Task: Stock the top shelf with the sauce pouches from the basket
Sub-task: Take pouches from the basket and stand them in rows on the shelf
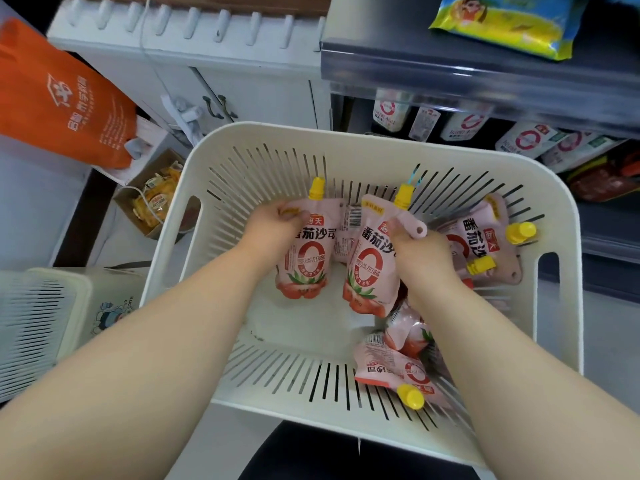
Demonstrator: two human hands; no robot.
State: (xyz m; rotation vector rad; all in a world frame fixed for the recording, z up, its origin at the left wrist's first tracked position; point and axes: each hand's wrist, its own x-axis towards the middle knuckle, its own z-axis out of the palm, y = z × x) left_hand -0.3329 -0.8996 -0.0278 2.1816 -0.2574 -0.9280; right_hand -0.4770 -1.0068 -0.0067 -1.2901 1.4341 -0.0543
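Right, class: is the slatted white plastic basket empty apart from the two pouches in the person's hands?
No: other pink yellow-capped sauce pouches lie loose along the right side of the slatted white plastic basket.

Pink sauce pouches (pixel 306 251) with yellow caps, red rings and tomato pictures lie in a cream slotted basket (pixel 263 140), an orange bag (pixel 59 95) with white print beside it, a yellow-blue packet (pixel 509 22) on the grey shelf (pixel 450 67).
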